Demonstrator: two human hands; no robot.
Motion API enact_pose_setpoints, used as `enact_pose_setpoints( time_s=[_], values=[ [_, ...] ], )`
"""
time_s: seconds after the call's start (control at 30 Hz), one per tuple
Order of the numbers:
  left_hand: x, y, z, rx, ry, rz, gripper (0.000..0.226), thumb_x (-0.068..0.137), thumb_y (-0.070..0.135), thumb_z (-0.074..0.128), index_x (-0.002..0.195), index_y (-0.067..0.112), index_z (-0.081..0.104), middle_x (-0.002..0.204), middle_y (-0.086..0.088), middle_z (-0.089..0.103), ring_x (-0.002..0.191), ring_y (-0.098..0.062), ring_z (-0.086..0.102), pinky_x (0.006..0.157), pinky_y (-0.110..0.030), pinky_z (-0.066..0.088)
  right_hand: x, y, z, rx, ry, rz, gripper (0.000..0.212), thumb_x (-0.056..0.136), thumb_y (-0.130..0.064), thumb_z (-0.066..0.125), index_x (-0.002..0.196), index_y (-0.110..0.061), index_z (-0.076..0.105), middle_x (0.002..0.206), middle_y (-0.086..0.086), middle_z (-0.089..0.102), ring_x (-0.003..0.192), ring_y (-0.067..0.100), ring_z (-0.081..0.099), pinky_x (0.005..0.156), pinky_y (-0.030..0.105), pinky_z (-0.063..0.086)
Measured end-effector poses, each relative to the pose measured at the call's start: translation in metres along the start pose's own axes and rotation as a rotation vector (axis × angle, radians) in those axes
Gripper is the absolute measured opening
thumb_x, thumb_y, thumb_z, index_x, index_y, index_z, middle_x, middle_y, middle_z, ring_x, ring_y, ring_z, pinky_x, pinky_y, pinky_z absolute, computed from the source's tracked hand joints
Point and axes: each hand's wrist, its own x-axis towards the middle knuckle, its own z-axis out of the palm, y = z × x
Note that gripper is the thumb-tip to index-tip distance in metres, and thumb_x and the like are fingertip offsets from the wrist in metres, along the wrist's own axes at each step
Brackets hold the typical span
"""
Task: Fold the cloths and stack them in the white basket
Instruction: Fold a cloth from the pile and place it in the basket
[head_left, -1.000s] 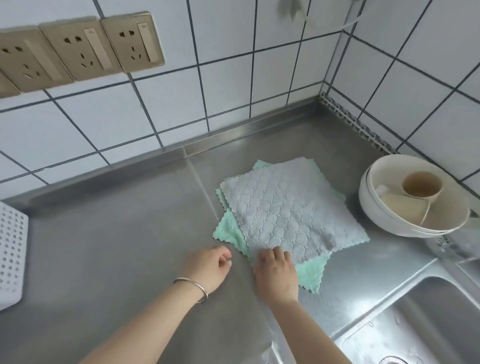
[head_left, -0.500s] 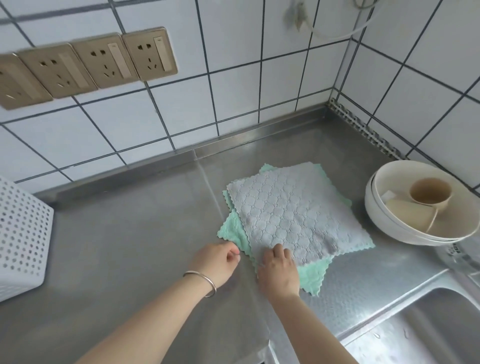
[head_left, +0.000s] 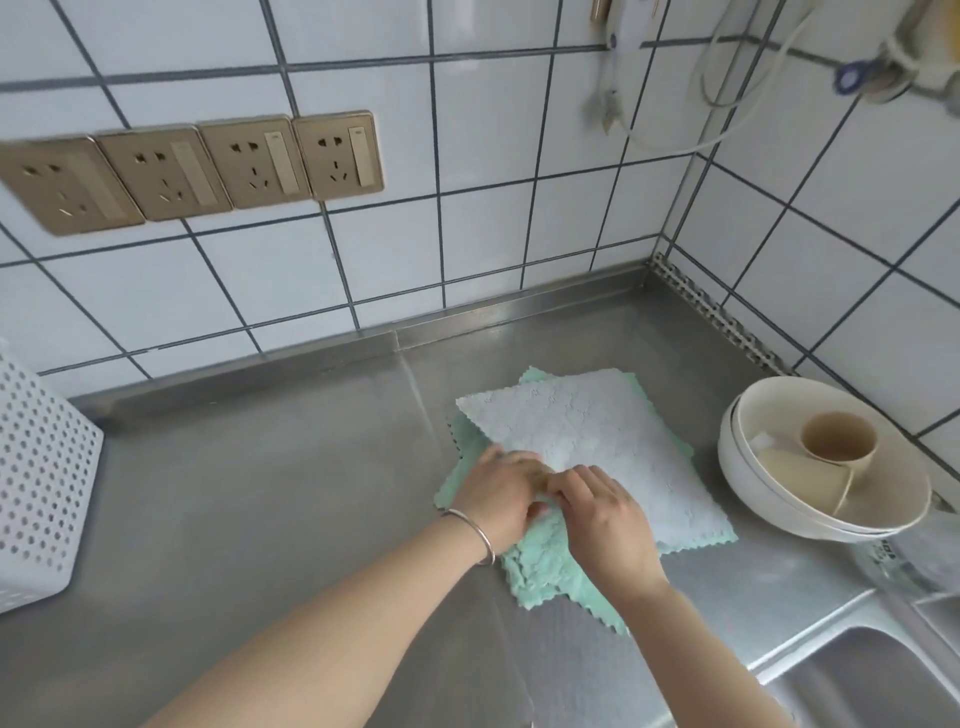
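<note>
A pale grey-blue cloth (head_left: 597, 436) lies spread on a mint-green cloth (head_left: 545, 569) on the steel counter. Both hands rest at the grey cloth's near-left corner. My left hand (head_left: 501, 493), with a silver bangle on its wrist, has its fingers curled at the corner. My right hand (head_left: 605, 525) pinches the same corner beside it; the exact grip is blurred. The white perforated basket (head_left: 44, 483) stands at the far left edge of the counter, well away from the cloths.
White bowls (head_left: 810, 514) holding a beige cup (head_left: 836, 441) sit right of the cloths. A sink basin (head_left: 872, 680) opens at the lower right. Wall sockets (head_left: 208, 166) and hanging cords (head_left: 727, 78) are on the tiled wall behind.
Both hands moved forward onto the grey cloth's near-left corner and came together. The camera tilted up, showing more of the wall and the basket.
</note>
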Motion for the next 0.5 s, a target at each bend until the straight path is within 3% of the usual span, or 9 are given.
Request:
enact_pose_setpoints(
  time_s=[0.07,0.13,0.2,0.27,0.37,0.5],
  values=[
    [0.006,-0.006,-0.014,-0.057,0.082,-0.046,0.018,0.092,0.021,0.047,0.095,0.021,0.064,0.097,0.001,0.069,0.098,-0.023,0.059,0.089,-0.029,0.031,0.019,-0.005,-0.032,0.053,-0.035,0.009,0.020,0.072,0.004,0.066,0.072,-0.013,0.055,0.063,-0.005,0.053,0.053,0.012,0.044,0.044,0.021,0.034],
    [0.005,-0.018,-0.030,-0.164,0.163,-0.097,0.024,0.093,0.028,0.045,0.099,0.022,0.067,0.094,-0.001,0.072,0.088,-0.026,0.063,0.079,-0.028,0.035,0.037,-0.014,-0.065,0.176,-0.067,0.054,0.012,0.082,-0.010,0.055,0.073,-0.019,0.052,0.066,-0.007,0.054,0.056,0.007,0.043,0.047,0.018,0.033],
    [-0.005,-0.032,-0.049,-0.265,0.217,-0.180,0.028,0.088,0.032,0.044,0.097,0.022,0.069,0.091,-0.003,0.073,0.082,-0.025,0.064,0.072,-0.028,0.043,0.056,-0.028,-0.097,0.309,-0.135,0.098,0.024,0.084,-0.005,0.053,0.072,-0.027,0.051,0.067,-0.008,0.058,0.064,0.006,0.051,0.052,0.015,0.036],
    [-0.025,-0.050,-0.069,-0.320,0.228,-0.270,0.026,0.088,0.027,0.043,0.093,0.019,0.067,0.086,-0.005,0.072,0.076,-0.023,0.062,0.063,-0.027,0.040,0.076,-0.046,-0.122,0.365,-0.157,0.108,0.032,0.084,0.002,0.055,0.071,-0.027,0.054,0.067,-0.008,0.061,0.064,0.005,0.054,0.054,0.011,0.039],
    [-0.057,-0.082,-0.097,-0.307,0.226,-0.316,0.031,0.088,0.030,0.039,0.097,0.020,0.066,0.086,-0.006,0.071,0.080,-0.025,0.064,0.062,-0.029,0.040,0.105,-0.063,-0.138,0.355,-0.189,0.110,0.021,0.087,-0.006,0.056,0.075,-0.024,0.058,0.068,-0.010,0.060,0.059,-0.001,0.050,0.055,0.007,0.038],
    [-0.105,-0.135,-0.138,-0.231,0.178,-0.398,0.027,0.095,0.026,0.043,0.112,0.028,0.063,0.099,0.001,0.071,0.091,-0.020,0.064,0.076,-0.032,0.050,0.137,-0.079,-0.131,0.303,-0.170,0.164,0.017,0.089,-0.013,0.054,0.079,-0.026,0.058,0.072,-0.012,0.059,0.060,0.001,0.049,0.052,0.003,0.036]
  ],
)
